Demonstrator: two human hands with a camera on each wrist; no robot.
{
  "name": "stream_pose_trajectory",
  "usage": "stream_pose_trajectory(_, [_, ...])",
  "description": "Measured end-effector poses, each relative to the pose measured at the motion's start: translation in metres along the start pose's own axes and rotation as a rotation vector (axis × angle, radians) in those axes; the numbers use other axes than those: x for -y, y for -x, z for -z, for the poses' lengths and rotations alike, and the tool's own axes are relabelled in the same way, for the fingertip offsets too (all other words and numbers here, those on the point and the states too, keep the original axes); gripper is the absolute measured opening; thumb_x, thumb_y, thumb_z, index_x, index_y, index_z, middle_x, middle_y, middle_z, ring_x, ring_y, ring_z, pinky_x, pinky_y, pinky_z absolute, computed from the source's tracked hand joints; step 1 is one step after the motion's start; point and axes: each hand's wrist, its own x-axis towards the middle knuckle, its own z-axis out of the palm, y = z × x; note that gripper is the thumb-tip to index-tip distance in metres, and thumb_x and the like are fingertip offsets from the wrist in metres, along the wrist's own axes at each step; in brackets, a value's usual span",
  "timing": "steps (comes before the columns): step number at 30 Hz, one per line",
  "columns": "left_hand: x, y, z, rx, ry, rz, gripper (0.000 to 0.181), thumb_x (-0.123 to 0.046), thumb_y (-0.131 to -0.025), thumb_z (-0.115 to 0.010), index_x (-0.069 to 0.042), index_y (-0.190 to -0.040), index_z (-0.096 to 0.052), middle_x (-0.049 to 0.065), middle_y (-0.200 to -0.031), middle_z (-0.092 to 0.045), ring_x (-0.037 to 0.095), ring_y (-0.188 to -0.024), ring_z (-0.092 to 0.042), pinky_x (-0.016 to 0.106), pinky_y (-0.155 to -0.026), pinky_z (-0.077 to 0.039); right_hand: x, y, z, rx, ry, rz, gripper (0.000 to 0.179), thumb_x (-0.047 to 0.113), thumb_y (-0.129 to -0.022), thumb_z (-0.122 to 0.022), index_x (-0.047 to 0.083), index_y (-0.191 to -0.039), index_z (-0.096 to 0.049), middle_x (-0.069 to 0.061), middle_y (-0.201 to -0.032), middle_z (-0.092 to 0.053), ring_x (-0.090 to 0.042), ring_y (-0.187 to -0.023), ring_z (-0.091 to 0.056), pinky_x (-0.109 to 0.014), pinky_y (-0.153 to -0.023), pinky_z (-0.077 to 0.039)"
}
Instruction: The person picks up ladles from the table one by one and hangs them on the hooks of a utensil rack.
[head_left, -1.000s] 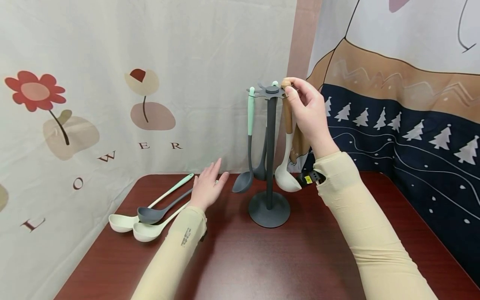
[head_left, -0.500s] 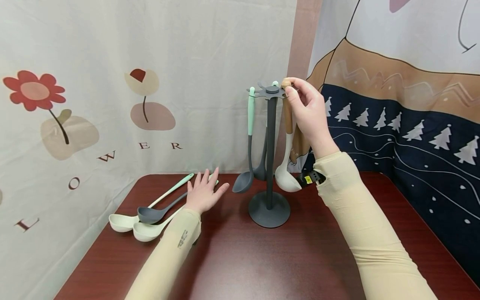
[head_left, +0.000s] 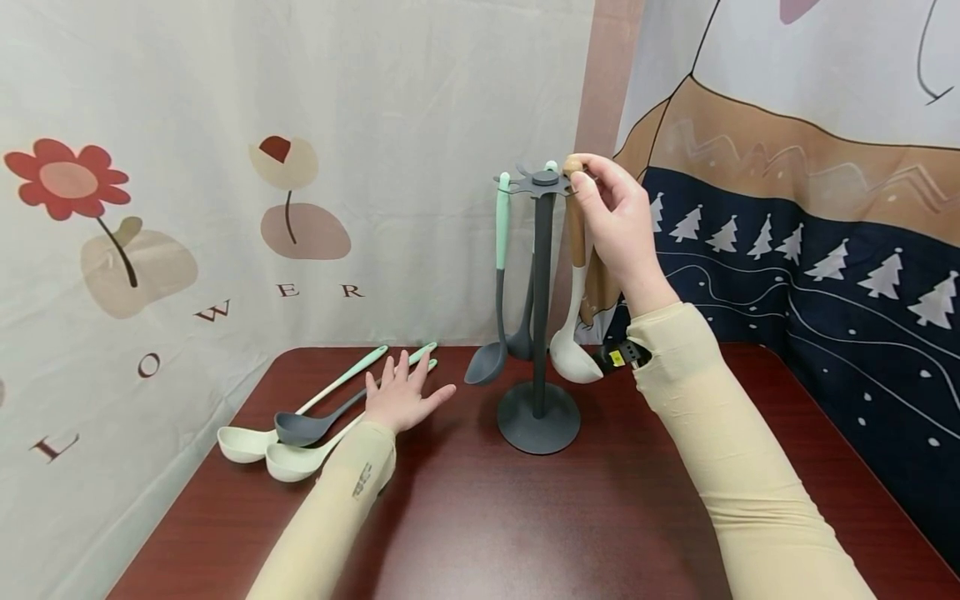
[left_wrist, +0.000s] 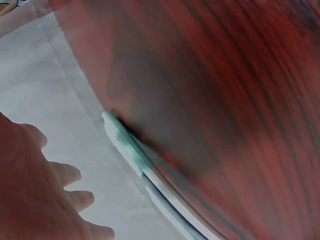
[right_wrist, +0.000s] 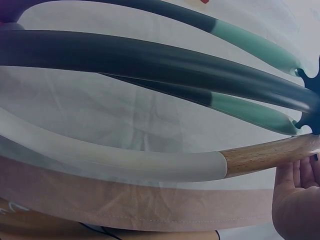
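Observation:
My right hand pinches the top of the wooden handle of a white ladle, right at the hooked top of a dark grey utensil stand. The ladle hangs upright beside the post; in the right wrist view its wooden handle meets my fingers near the hooks. My left hand, fingers spread, is over the handles of a dark grey ladle and a cream ladle. It hides part of both handles and holds nothing. In the left wrist view, mint handles show beside my fingertips.
Another cream ladle with a mint handle lies farthest left on the dark red table. On the stand hang a grey spoon-like utensil with a mint handle and another grey utensil behind the post. Printed curtains rise behind the table.
My left hand has drawn back slightly left and toward me, its fingers spreading, and the mint handle ends have come into sight. My right hand has stayed at the wooden handle.

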Motion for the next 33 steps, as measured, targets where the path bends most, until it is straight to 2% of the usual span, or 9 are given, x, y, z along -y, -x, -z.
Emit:
stream_pose_trajectory(6, [0.006, -0.002, -0.003, 0.019, -0.02, 0.02, 0.104, -0.086, -0.084, -0.032, -0.019, -0.161, -0.014, 0.022, -0.163, -0.006, 0.044, -0.148, 0.003, 0.07, -0.11, 0.005, 0.0, 0.0, 0.001, 0.002, -0.008, 0.005, 0.035, 0.018, -0.103, -0.055, -0.001, -0.132, -0.06, -0.008, -0.118, -0.06, -0.015, -0.098, -0.052, -0.024, -0.089, -0.045])
stream_pose_trajectory(11, [0.008, -0.002, -0.003, 0.022, -0.048, 0.032, 0.106, -0.086, -0.081, -0.039, -0.02, -0.16, -0.016, 0.021, -0.163, -0.011, 0.045, -0.148, -0.003, 0.069, -0.111, 0.0, 0.0, 0.0, 0.0, 0.002, -0.001, 0.007, 0.035, 0.018, -0.103, -0.055, 0.0, -0.132, -0.06, -0.009, -0.119, -0.06, -0.015, -0.099, -0.052, -0.024, -0.089, -0.046])
stream_pose_trajectory(20, [0.014, -0.005, -0.005, 0.03, -0.093, 0.044, 0.11, -0.087, -0.079, -0.043, -0.016, -0.16, -0.02, 0.023, -0.161, -0.018, 0.046, -0.147, -0.011, 0.068, -0.112, -0.006, 0.0, 0.0, 0.001, 0.003, 0.005, -0.002, 0.036, 0.018, -0.103, -0.055, 0.0, -0.133, -0.059, -0.011, -0.122, -0.06, -0.015, -0.1, -0.052, -0.024, -0.092, -0.046])
stream_pose_trajectory(25, [0.017, -0.007, -0.007, -0.024, -0.113, 0.052, 0.109, -0.081, -0.08, -0.051, -0.009, -0.157, -0.026, 0.023, -0.155, -0.03, 0.044, -0.142, -0.024, 0.067, -0.11, -0.017, 0.0, -0.001, 0.001, 0.004, 0.006, -0.005, 0.036, 0.018, -0.103, -0.055, 0.0, -0.134, -0.059, -0.012, -0.125, -0.06, -0.015, -0.102, -0.053, -0.025, -0.095, -0.047])
stream_pose_trajectory(28, [0.019, -0.006, -0.007, -0.066, -0.117, 0.057, 0.105, -0.077, -0.08, -0.057, -0.006, -0.153, -0.032, 0.023, -0.148, -0.038, 0.043, -0.136, -0.033, 0.065, -0.107, -0.024, 0.0, -0.001, 0.001, 0.005, 0.006, -0.008, 0.036, 0.018, -0.103, -0.055, 0.0, -0.134, -0.059, -0.012, -0.126, -0.059, -0.015, -0.103, -0.054, -0.026, -0.096, -0.046])
stream_pose_trajectory(33, [0.02, -0.004, -0.007, -0.1, -0.118, 0.064, 0.099, -0.073, -0.079, -0.062, -0.001, -0.144, -0.042, 0.023, -0.135, -0.048, 0.043, -0.123, -0.045, 0.061, -0.099, -0.037, 0.0, -0.001, 0.0, 0.006, 0.005, -0.007, 0.037, 0.018, -0.103, -0.055, 0.001, -0.135, -0.058, -0.013, -0.127, -0.059, -0.015, -0.105, -0.055, -0.027, -0.098, -0.046])
